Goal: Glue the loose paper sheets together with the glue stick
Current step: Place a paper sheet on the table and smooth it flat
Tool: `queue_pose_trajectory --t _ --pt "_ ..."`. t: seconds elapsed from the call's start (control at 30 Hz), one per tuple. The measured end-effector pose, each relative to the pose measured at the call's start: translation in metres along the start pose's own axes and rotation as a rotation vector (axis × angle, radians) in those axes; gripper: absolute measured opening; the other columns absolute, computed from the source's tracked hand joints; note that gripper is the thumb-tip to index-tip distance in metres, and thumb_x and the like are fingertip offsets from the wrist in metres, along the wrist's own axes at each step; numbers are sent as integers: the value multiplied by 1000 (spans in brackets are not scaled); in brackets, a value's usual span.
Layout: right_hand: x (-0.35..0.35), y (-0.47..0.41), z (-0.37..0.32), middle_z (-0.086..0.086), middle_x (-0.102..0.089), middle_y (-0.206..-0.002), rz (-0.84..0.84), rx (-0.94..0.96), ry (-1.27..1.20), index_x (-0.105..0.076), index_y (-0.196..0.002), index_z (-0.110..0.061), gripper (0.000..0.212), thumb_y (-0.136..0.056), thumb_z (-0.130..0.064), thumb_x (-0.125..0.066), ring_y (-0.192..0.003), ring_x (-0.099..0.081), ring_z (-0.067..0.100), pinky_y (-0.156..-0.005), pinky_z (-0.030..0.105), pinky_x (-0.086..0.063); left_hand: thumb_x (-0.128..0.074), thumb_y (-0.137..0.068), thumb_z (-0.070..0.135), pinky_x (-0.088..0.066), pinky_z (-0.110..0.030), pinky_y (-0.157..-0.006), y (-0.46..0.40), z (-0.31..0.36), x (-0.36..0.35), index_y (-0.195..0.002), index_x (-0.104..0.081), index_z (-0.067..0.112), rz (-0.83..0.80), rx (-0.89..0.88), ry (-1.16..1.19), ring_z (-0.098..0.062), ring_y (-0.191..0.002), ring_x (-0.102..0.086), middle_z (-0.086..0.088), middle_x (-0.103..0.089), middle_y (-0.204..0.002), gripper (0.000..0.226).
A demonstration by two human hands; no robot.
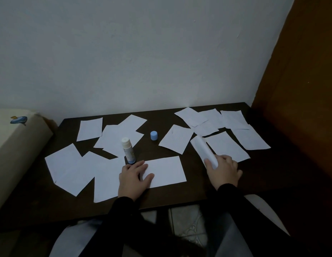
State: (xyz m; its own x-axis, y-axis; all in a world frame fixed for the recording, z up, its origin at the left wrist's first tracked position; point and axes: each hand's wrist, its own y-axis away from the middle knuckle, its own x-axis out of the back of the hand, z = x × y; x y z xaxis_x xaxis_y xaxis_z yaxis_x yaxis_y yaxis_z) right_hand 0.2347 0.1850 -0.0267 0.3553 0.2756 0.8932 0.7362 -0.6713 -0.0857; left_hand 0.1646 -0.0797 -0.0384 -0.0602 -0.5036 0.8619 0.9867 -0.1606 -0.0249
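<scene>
Several white paper sheets lie scattered over a dark wooden table [207,186]. An uncapped glue stick [128,150] stands upright near the middle, and its blue cap [154,135] sits apart behind it. My left hand [132,179] rests flat with straight fingers on the left end of a rectangular sheet [167,171] at the front. My right hand [223,170] grips the near end of a curled sheet [204,150] that lifts off the table. Another sheet [227,146] lies just right of it.
A group of overlapping sheets [211,117] fills the back right, another group [74,167] the front left. A white wall rises behind the table, a brown wooden panel [300,89] stands on the right, and a cream box [14,145] sits on the left.
</scene>
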Motion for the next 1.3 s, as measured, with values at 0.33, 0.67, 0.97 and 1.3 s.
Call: queue_pose_trajectory --t 0.33,0.67,0.97,1.3 --pt "1 9 -52 -2 -47 -127 -119 297 -358 -50 -131 -24 50 -91 -52 -53 -110 -50 17 -97 39 -46 -60 -89 49 -29 -39 -108 1 -3 0 -130 -59 32 38 -14 96 -15 -131 -34 17 -49 -141 44" --pt "-4 22 -84 -10 -42 -133 -350 706 -63 -39 -141 -35 52 -93 -46 -55 -110 -50 11 -100 29 -40 -43 -99 40 -39 -31 -88 12 -4 6 -99 -67 25 188 110 572 -13 -103 -49 6 -59 -101 28" --pt "-20 13 -84 -3 -35 -147 -402 299 -427 -18 -149 -35 91 -78 -46 -74 -128 -43 17 -106 41 -41 -66 -90 22 -49 -15 -72 13 -9 10 -99 -68 15 227 128 787 -7 -89 -65 5 -71 -94 12" --pt "-25 7 -68 0 -65 -88 -375 181 -692 -62 -120 -12 32 -92 -26 -63 -87 -60 11 -70 15 -43 -66 -88 36 -51 -22 -72 13 -4 9 -85 -64 18 139 164 729 -9 -84 -63 4 -68 -84 18"
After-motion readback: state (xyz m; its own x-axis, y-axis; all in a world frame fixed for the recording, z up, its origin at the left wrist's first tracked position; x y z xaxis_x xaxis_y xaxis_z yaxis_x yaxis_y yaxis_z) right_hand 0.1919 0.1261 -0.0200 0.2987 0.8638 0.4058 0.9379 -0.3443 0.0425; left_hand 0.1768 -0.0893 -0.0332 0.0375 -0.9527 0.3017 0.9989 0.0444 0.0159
